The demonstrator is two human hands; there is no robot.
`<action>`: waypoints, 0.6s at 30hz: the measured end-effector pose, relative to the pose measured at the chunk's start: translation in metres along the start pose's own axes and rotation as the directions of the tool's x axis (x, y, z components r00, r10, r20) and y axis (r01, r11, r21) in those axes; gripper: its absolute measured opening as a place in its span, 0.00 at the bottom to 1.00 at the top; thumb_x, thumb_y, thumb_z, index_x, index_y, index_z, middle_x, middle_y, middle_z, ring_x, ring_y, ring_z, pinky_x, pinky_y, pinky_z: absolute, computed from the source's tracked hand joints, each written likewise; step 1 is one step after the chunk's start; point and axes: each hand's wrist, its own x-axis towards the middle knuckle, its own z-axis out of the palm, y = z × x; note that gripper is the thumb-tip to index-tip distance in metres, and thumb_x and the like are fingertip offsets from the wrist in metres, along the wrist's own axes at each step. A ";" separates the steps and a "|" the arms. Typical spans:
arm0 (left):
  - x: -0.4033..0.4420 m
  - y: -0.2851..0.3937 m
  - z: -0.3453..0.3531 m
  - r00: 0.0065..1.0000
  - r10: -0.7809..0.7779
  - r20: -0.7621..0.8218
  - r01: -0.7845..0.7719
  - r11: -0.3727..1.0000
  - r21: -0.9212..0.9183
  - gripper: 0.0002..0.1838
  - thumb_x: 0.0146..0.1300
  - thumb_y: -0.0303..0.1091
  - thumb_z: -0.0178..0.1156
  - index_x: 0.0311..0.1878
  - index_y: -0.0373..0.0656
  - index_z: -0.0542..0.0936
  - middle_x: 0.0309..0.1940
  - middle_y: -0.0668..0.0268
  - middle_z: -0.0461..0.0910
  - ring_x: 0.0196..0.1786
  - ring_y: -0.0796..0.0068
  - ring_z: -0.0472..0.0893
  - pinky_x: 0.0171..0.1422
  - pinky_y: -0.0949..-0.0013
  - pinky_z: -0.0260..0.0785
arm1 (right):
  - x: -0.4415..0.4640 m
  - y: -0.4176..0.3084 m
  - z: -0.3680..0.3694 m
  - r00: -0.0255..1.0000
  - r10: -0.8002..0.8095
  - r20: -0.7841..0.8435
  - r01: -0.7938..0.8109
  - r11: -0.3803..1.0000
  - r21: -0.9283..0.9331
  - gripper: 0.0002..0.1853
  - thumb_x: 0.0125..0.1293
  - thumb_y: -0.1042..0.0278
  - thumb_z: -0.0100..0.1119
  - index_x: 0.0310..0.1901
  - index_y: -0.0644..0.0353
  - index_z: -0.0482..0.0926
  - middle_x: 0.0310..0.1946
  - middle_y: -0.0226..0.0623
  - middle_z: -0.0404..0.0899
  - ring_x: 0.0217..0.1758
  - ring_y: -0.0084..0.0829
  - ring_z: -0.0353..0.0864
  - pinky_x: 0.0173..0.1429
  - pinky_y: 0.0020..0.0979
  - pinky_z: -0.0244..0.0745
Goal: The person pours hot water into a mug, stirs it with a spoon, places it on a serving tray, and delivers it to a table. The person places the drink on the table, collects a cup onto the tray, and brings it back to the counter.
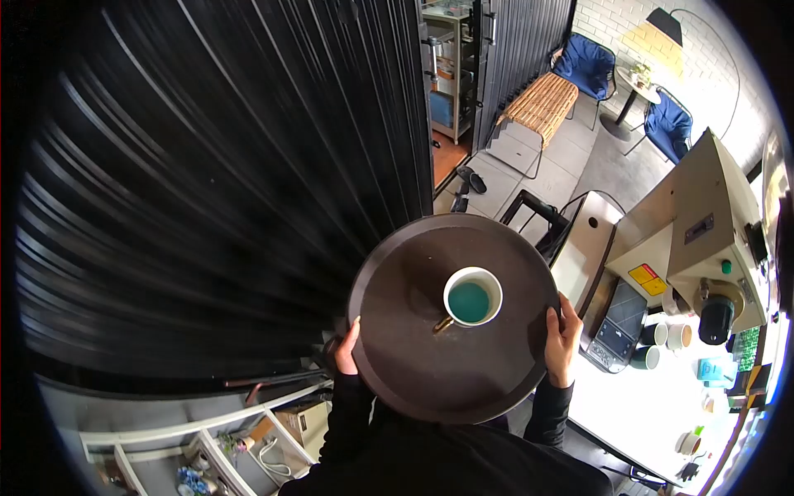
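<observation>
Between my hands is a round dark brown tray (413,364), held in front of my body. On it, right of the middle, stands a white mug (472,297) with a blue-green inside or contents; I cannot tell which. The mug's gold-coloured handle points down and to the left. My left hand (346,350) grips the tray's left rim, thumb on top. At the right rim my right hand (562,343) is closed on the edge, also with the thumb above. Most fingers of my left hand are hidden under the tray.
A black corrugated wall (207,165) runs along the left. To the right, a white table (637,413) carries a beige machine (703,240), a black scale (620,326) and several cups. Ahead are a woven bench (539,107) and blue chairs (585,66). A white shelf (207,450) stands lower left.
</observation>
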 end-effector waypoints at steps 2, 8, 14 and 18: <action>0.025 0.007 -0.002 0.999 -0.026 0.038 0.027 0.999 -0.038 0.22 0.76 0.42 0.50 0.62 0.36 0.76 0.56 0.61 0.81 0.56 0.69 0.80 0.62 0.66 0.71 | 0.010 -0.001 0.013 1.000 -0.001 -0.015 0.001 0.999 -0.052 0.21 0.70 0.68 0.56 0.61 0.71 0.74 0.53 0.50 0.80 0.58 0.37 0.77 0.64 0.34 0.67; 0.112 0.040 0.008 0.998 -0.032 0.045 0.025 0.989 0.146 0.22 0.76 0.37 0.51 0.65 0.33 0.73 0.64 0.60 0.76 0.64 0.71 0.75 0.70 0.67 0.65 | 0.041 -0.019 0.059 0.991 0.026 -0.131 -0.039 0.994 -0.098 0.22 0.70 0.65 0.54 0.59 0.73 0.75 0.51 0.55 0.82 0.58 0.46 0.80 0.66 0.39 0.68; 0.218 0.094 0.041 0.850 -0.302 0.431 0.374 0.923 -0.093 0.23 0.77 0.42 0.47 0.67 0.38 0.72 0.64 0.61 0.75 0.65 0.67 0.74 0.71 0.63 0.64 | 0.069 -0.035 0.120 0.957 0.147 -0.251 -0.138 0.989 0.054 0.21 0.71 0.70 0.53 0.61 0.73 0.74 0.51 0.52 0.83 0.58 0.39 0.79 0.64 0.36 0.70; 0.279 0.127 0.074 0.727 -0.358 0.587 0.468 0.883 -0.042 0.23 0.78 0.43 0.44 0.68 0.39 0.70 0.64 0.60 0.75 0.66 0.63 0.74 0.70 0.61 0.64 | 0.086 -0.043 0.161 0.939 0.166 -0.301 -0.116 0.977 0.177 0.20 0.72 0.73 0.52 0.63 0.73 0.72 0.50 0.46 0.83 0.53 0.31 0.80 0.59 0.30 0.73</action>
